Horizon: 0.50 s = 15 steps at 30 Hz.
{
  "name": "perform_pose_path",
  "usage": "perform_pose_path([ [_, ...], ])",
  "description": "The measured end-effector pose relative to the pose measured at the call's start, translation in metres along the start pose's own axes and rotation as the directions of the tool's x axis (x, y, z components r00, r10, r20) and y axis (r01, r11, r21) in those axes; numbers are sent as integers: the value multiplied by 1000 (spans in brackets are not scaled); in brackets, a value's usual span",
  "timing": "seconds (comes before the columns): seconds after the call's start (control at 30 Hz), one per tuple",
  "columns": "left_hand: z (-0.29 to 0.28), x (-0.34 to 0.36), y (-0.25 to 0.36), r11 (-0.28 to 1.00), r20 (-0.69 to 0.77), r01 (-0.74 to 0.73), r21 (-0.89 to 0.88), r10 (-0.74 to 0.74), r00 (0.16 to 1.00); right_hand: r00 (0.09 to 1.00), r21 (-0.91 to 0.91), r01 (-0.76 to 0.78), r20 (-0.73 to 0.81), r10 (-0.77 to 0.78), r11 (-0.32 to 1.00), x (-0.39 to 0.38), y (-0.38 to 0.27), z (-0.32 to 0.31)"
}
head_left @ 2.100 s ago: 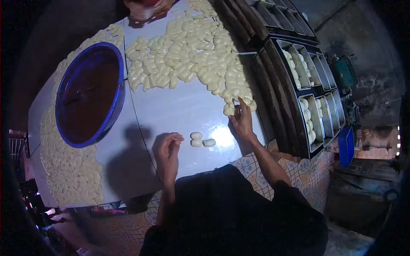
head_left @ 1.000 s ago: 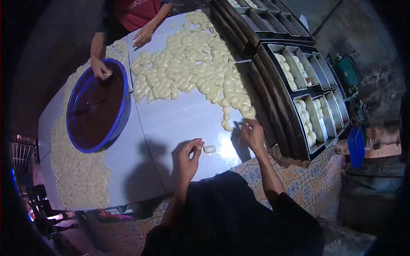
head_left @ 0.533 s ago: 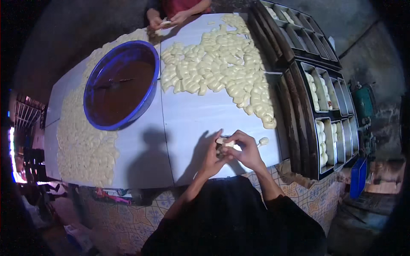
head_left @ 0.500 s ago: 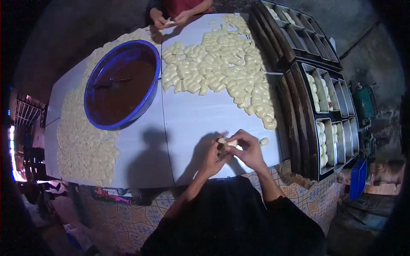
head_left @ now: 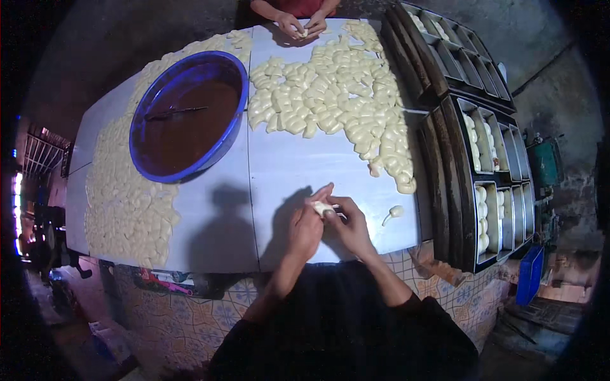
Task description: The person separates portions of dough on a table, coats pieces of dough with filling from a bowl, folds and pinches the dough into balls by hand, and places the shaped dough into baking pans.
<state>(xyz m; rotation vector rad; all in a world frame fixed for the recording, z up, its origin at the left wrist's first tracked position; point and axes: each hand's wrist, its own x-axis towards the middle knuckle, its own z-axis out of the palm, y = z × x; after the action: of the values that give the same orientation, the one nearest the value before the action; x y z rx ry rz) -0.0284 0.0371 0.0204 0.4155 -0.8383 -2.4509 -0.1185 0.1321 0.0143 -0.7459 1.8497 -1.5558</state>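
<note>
The left hand (head_left: 305, 230) and right hand (head_left: 352, 230) curled closely around a dough lump (head_left: 322, 208) above the tabletop (head_left: 292, 165); some tins (head_left: 494, 219) held rolls (head_left: 483, 225), while many pieces (head_left: 337, 95) seemingly remained.

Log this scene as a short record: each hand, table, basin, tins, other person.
Left hand: holds a small, pale, soft dough lump
Right hand: fingers on that same lump
Smooth white table: glossy, pale, rounded dough pieces spread in patches; one small tailed piece lies apart
Large round blue basin: brown contents, dark slender tool
Rectangular silver metal tins: at right, some holding dough
Other person's hands: together, far edge
</note>
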Motion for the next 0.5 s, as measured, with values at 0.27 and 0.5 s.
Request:
perform_pose_path([
  [0.27,-3,-12,-4,750,-130,-156,643,308,942,962,7,238,-142,-234,971,3,-25,5],
  [0.5,-30,-14,-17,917,-79,152,-369,-194,978,893,-53,400,247,-376,915,20,-31,14],
])
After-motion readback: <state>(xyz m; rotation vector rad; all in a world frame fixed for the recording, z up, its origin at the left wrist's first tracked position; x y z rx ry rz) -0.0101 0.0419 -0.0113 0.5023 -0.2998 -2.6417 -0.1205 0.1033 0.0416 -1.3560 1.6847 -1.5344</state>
